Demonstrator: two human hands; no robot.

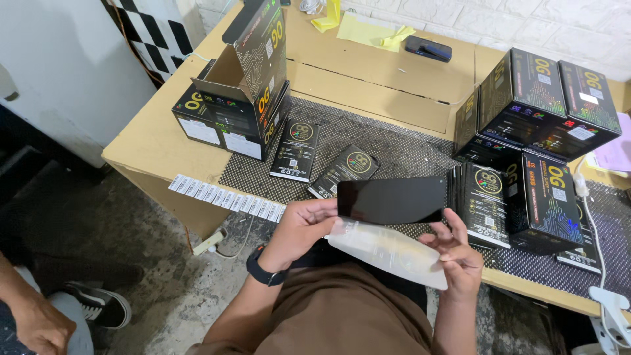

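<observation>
Left hand (299,227): raised just off the near edge of the table (158,141), black watch on the wrist; grip closed, fingertips pinching the left end of a dark glass panel (392,199).

Right hand (457,253): also off the near edge; grip closed around the right end of a translucent white sleeve (388,250), one fingertip touching the panel's lower right corner.

Dark glass panel: flat, rectangular, glossy black, held level above the near edge, lying partly over the sleeve's upper edge.

Translucent white sleeve: long and soft, slanting down to the right beneath the panel.

Black woven mat (401,151): covers the middle and right of the table out to the near edge.

Two flat black packets (296,150) and (344,171): lie on the mat, just beyond the hands.

Open black carton (246,98): stands at the left end of the table, lid up, with a closed carton touching its left side.

Row of black packets (483,204): upright, near the right near edge, beside the right hand.

Stacked black cartons (549,105): toward the far right corner.

Strip of white labels (227,196): hangs over the near edge at left.

Dark phone (428,48): at the far edge.

Another person's hand (39,325): over the floor, well apart.
</observation>
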